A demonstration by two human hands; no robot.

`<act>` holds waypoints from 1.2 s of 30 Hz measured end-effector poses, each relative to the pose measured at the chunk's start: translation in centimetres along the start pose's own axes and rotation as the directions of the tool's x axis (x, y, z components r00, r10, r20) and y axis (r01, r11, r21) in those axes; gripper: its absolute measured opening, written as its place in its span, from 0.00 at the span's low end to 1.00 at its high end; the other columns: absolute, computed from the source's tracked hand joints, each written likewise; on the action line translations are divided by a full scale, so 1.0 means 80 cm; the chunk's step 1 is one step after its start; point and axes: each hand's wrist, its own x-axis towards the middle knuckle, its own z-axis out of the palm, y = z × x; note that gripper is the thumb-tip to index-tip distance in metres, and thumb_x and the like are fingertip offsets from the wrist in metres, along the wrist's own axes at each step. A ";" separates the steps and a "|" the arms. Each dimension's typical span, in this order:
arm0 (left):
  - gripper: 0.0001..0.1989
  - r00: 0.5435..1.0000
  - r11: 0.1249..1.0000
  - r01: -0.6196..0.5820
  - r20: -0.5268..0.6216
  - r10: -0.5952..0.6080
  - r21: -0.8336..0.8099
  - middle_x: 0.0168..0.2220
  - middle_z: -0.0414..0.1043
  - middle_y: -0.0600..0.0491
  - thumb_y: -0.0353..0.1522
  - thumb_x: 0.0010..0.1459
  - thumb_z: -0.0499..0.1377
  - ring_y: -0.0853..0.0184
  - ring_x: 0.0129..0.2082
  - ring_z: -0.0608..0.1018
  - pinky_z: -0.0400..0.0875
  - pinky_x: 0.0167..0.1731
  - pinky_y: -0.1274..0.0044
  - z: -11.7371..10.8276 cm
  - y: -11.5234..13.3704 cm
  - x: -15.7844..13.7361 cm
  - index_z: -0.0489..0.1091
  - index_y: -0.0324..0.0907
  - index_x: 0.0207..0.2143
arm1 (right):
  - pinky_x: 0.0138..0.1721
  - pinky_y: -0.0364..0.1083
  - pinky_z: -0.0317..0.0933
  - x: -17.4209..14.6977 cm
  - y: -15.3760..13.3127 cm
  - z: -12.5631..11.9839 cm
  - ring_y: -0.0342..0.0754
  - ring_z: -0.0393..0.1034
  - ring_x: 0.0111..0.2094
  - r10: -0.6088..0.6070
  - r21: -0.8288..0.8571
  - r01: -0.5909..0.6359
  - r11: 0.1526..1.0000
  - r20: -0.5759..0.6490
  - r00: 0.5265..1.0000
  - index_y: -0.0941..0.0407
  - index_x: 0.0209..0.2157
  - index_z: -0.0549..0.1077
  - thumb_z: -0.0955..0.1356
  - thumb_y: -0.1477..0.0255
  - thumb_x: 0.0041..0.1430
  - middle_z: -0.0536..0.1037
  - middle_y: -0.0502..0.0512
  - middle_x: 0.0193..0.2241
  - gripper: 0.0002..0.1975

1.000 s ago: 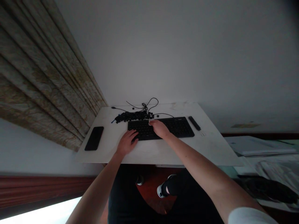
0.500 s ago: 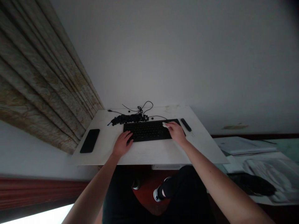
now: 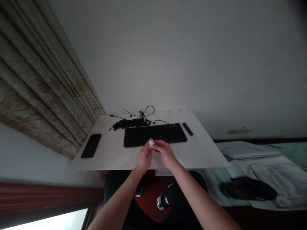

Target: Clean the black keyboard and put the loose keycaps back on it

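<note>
Hands meet at the near edge of the keyboard [image 3: 154, 131] as seen from above; height over it cannot be told. The left hand [image 3: 144, 157] has thumb and fingers closed about a white wad [image 3: 151, 143]; the right hand [image 3: 166, 153], fingers curled, pinches the wad's right side. Keyboard lies flat on the worktop [image 3: 112, 155], untouched as far as can be seen. Loose black pieces [image 3: 134, 123], probably keycaps, are heaped behind its left half, cable [image 3: 150, 106] beyond. Step in hand, judged: working the wad between the fingertips. Next move calls for a secure pinch, with both wrists clear of the heap.
</note>
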 end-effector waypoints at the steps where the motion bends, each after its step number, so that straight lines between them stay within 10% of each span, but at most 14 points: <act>1: 0.21 1.000 1.000 0.014 -0.010 -0.014 -0.007 0.58 0.71 0.44 0.33 0.69 0.49 0.59 0.58 0.74 0.71 0.57 0.64 0.000 0.001 -0.002 0.62 0.44 0.63 | 0.32 0.45 0.62 -0.003 0.002 0.000 0.48 0.69 0.33 0.007 0.018 -0.007 1.000 -0.005 1.000 0.55 0.32 0.78 0.76 0.64 0.42 0.78 0.52 0.30 0.14; 13: 0.12 0.993 0.946 -0.039 0.116 0.002 0.321 0.28 0.75 0.49 0.36 0.68 0.48 0.63 0.29 0.78 0.71 0.32 0.73 -0.031 0.002 -0.018 0.70 0.44 0.38 | 0.34 0.46 0.64 -0.016 0.024 -0.015 0.48 0.71 0.33 -0.135 -0.411 0.185 0.893 0.149 0.980 0.54 0.41 0.77 0.69 0.57 0.58 0.78 0.54 0.36 0.16; 18: 0.20 1.000 0.904 0.007 -0.009 -0.004 0.427 0.22 0.68 0.53 0.42 0.69 0.45 0.66 0.25 0.74 0.67 0.29 0.75 -0.074 -0.026 0.004 0.66 0.45 0.28 | 0.37 0.50 0.64 0.012 0.021 -0.090 0.52 0.70 0.33 -0.427 -0.789 0.323 0.522 0.087 0.900 0.55 0.36 0.77 0.63 0.60 0.65 0.77 0.59 0.35 0.16; 24: 0.24 0.954 0.751 0.297 -0.210 -0.213 0.590 0.23 0.68 0.53 0.44 0.68 0.45 0.66 0.27 0.74 0.69 0.33 0.74 -0.183 -0.082 0.067 0.65 0.44 0.23 | 0.50 0.61 0.58 0.042 0.009 -0.184 0.63 0.66 0.50 -0.641 -0.996 0.082 0.030 0.044 0.766 0.58 0.42 0.78 0.61 0.61 0.67 0.74 0.68 0.48 0.18; 29: 0.24 0.897 0.510 0.405 -0.222 -0.382 0.759 0.35 0.76 0.42 0.43 0.69 0.42 0.57 0.41 0.78 0.70 0.42 0.70 -0.245 -0.123 0.122 0.73 0.40 0.34 | 0.46 0.61 0.62 0.059 0.012 -0.191 0.64 0.67 0.49 -0.651 -0.997 -0.075 0.027 -0.075 0.755 0.61 0.50 0.74 0.58 0.59 0.68 0.70 0.73 0.53 0.24; 36: 0.22 0.861 0.350 0.422 -0.249 -0.443 0.836 0.45 0.74 0.32 0.40 0.67 0.45 0.47 0.49 0.76 0.70 0.46 0.60 -0.277 -0.174 0.185 0.74 0.35 0.44 | 0.47 0.58 0.66 0.072 0.014 -0.196 0.60 0.71 0.46 -0.648 -0.987 0.144 0.072 0.063 0.759 0.61 0.49 0.74 0.59 0.54 0.67 0.73 0.70 0.48 0.26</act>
